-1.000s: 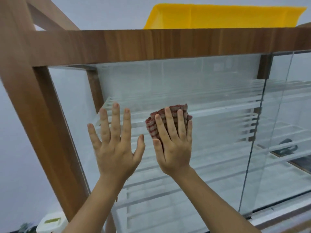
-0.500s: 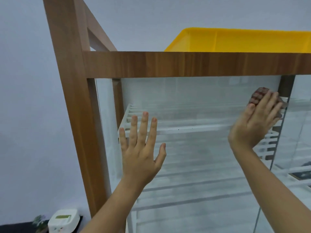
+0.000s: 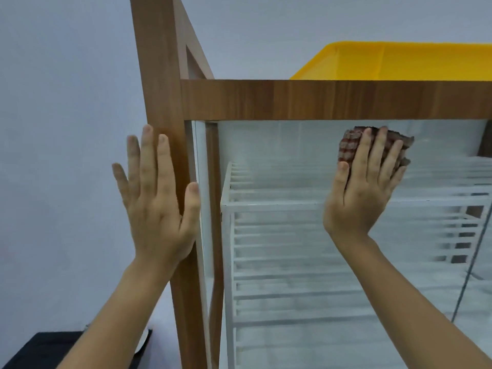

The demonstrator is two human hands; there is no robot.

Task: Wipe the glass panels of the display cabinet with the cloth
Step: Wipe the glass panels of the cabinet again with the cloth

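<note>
The display cabinet has a brown wooden frame [image 3: 319, 99] and a front glass panel [image 3: 292, 262] with white slatted shelves behind it. My right hand [image 3: 359, 187] lies flat against the upper part of the glass and presses a folded red-and-white checked cloth [image 3: 351, 142] onto it, just under the top rail. My left hand [image 3: 157, 206] is flat with its fingers spread, resting on the cabinet's left wooden post [image 3: 165, 102], and holds nothing.
A yellow plastic tray [image 3: 399, 59] sits on top of the cabinet at the right. A second glass panel's edge [image 3: 471, 262] shows at the far right. A dark object [image 3: 48, 350] lies low at the left, before a plain pale wall.
My right hand slid the cloth rightwards and up to the top of the glass. My left hand shifted left off the glass onto the wooden post. The view swung left.
</note>
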